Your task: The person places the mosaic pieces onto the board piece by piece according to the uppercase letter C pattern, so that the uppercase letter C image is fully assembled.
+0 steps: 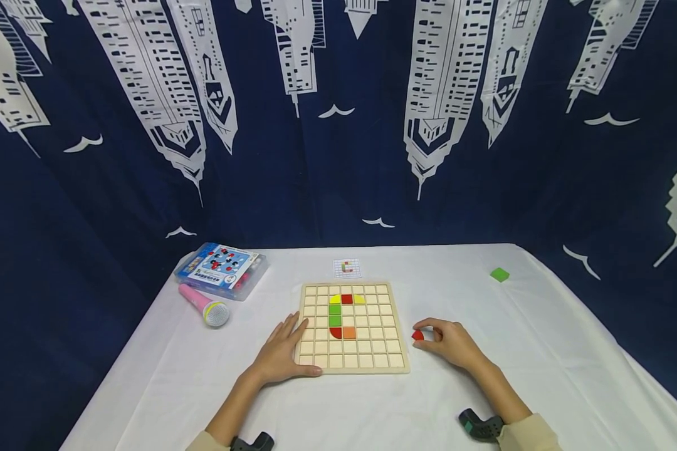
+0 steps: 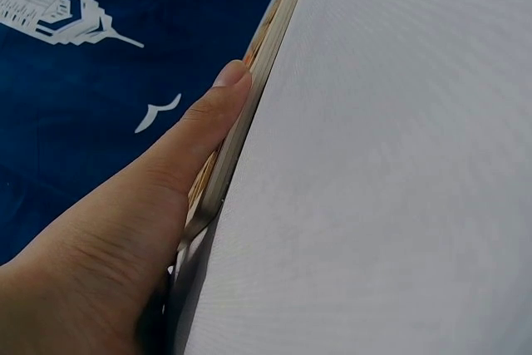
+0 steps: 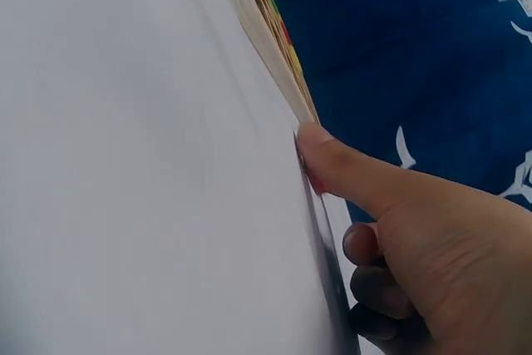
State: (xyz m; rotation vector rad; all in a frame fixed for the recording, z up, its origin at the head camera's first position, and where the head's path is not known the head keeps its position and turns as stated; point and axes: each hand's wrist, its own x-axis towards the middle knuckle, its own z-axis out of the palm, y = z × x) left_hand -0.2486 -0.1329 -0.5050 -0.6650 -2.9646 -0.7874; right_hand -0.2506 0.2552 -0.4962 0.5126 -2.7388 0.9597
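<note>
A wooden grid board (image 1: 372, 343) lies flat on the table, with yellow, red, green and orange tiles in some of its squares. My left hand (image 1: 282, 351) rests at the board's lower left corner, fingers along the left side and thumb on the near edge. In the left wrist view the left thumb (image 2: 204, 114) lies along the board's rim (image 2: 237, 135). To the right of the board, my right hand (image 1: 454, 343) pinches a red tile (image 1: 417, 336) between thumb and fingers, just above or on the cloth. Only a sliver of that red tile (image 3: 317, 182) shows in the right wrist view.
Behind the board lies a small pattern card (image 1: 346, 269). A clear plastic case (image 1: 222, 269) and a pink toy microphone (image 1: 203, 305) are at the back left. One loose green tile (image 1: 499, 274) lies at the back right of the white-covered table (image 1: 541, 351).
</note>
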